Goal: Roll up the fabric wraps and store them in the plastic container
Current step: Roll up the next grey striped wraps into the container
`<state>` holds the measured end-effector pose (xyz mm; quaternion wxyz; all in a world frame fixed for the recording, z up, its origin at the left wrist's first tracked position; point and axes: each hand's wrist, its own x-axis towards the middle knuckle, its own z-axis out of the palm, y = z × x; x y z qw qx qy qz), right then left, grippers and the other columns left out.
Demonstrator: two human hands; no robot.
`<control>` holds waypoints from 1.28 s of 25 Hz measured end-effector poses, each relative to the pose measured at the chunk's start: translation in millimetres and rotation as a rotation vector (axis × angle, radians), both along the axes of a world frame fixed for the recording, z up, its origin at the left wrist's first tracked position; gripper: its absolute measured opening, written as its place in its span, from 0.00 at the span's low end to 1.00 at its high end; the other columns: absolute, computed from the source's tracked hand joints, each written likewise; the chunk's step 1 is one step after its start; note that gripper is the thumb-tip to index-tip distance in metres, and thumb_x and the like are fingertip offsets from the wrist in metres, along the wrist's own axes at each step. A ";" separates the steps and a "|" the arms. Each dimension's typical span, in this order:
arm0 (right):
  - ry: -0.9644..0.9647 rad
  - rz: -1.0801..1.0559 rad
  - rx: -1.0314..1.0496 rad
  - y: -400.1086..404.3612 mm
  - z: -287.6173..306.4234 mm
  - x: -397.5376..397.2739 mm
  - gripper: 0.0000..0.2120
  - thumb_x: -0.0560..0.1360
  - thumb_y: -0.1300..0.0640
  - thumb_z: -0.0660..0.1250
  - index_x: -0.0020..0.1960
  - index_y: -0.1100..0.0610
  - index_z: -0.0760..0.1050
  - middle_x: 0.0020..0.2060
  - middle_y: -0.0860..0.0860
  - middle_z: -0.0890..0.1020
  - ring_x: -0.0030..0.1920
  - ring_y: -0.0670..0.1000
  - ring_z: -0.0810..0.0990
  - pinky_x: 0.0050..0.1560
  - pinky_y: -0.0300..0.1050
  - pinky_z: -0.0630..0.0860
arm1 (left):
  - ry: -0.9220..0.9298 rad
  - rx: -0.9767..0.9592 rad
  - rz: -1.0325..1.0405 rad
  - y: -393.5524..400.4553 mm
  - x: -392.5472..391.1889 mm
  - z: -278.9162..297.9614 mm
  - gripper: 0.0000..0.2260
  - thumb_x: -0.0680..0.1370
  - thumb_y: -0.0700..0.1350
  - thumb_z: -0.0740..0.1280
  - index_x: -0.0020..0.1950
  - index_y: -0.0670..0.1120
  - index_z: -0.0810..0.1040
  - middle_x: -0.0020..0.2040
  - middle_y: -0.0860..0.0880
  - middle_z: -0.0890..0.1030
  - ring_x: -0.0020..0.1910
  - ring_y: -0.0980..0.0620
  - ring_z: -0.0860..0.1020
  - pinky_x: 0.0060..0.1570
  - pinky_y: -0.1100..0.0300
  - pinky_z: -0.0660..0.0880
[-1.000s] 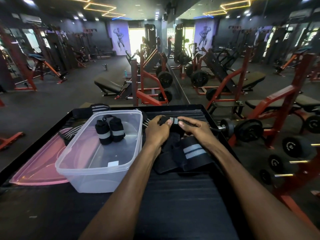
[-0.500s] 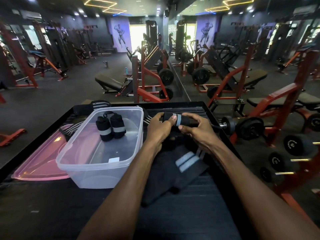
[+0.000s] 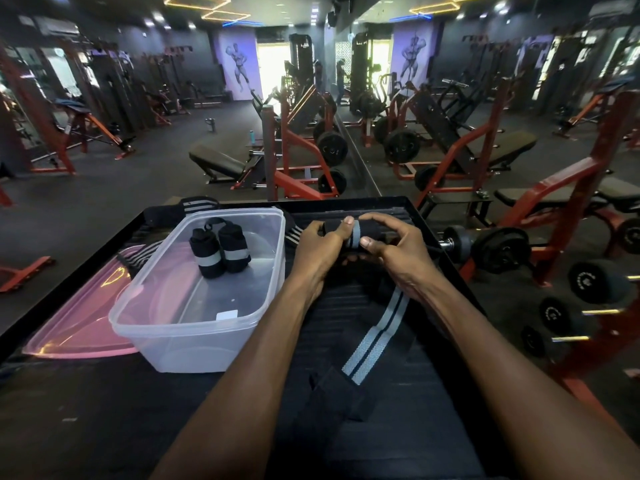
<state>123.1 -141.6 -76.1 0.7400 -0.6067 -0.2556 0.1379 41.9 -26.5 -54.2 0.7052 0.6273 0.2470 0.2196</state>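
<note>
No readable writing anywhere: only a blank white sticker (image 3: 227, 315) on the floor of the plastic container (image 3: 173, 348), and faint, illegible embossing on the dumbbell ends (image 3: 585, 281) at far right.

Farthest left, a pink lid (image 3: 79, 327) flat on the black table (image 3: 104, 427), tucked partly under the container. On it and behind the container, unrolled wraps (image 3: 199, 204) with grey stripes, lying loose. Inside the clear container, near its far wall, two rolled wraps (image 3: 220, 249) standing side by side, black with a grey band, touching each other.

Just right of the container, left hand (image 3: 317, 244) curled round the near end of the wrap being rolled (image 3: 355, 230), thumb tip pressed on top beside its grey stripe. Right hand (image 3: 394, 247) gripping the same roll from the other side, index finger arched over the top, thumb pinching beneath. Roll held just above the table's far half, between both hands. Loose tail (image 3: 374, 337) of that wrap trailing down toward the viewer between the forearms, grey double stripe showing, black end folded on the tabletop.
</note>
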 end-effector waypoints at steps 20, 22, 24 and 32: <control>0.143 0.074 -0.006 -0.7 3.8 -0.1 0.16 0.73 0.72 0.70 0.58 0.59 0.76 0.41 0.53 0.83 0.36 0.47 0.83 0.40 0.44 0.79 | 0.011 0.286 0.068 -2.4 -1.7 -4.4 0.13 0.75 0.42 0.72 0.58 0.54 0.79 0.53 0.54 0.81 0.54 0.52 0.80 0.57 0.53 0.79; 0.146 0.119 -0.020 -3.4 2.1 2.8 0.13 0.75 0.67 0.70 0.58 0.60 0.76 0.34 0.50 0.84 0.30 0.44 0.80 0.39 0.43 0.77 | 0.027 0.360 0.068 -3.9 -0.3 -7.2 0.16 0.74 0.40 0.73 0.59 0.53 0.79 0.54 0.53 0.82 0.55 0.52 0.80 0.61 0.53 0.77; 0.070 0.108 -0.056 -4.9 -1.9 4.9 0.09 0.75 0.65 0.70 0.56 0.61 0.79 0.40 0.53 0.86 0.39 0.49 0.83 0.42 0.43 0.78 | 0.022 0.347 0.061 -5.9 1.8 -9.7 0.18 0.72 0.38 0.74 0.58 0.54 0.78 0.54 0.51 0.83 0.54 0.52 0.81 0.61 0.51 0.77; 0.009 0.016 -0.037 -7.0 3.4 -2.5 0.15 0.72 0.70 0.71 0.54 0.55 0.81 0.49 0.52 0.86 0.51 0.53 0.85 0.54 0.51 0.81 | -0.039 0.295 0.090 -12.0 -0.4 -9.8 0.13 0.73 0.43 0.73 0.56 0.56 0.80 0.54 0.53 0.83 0.54 0.51 0.82 0.59 0.50 0.78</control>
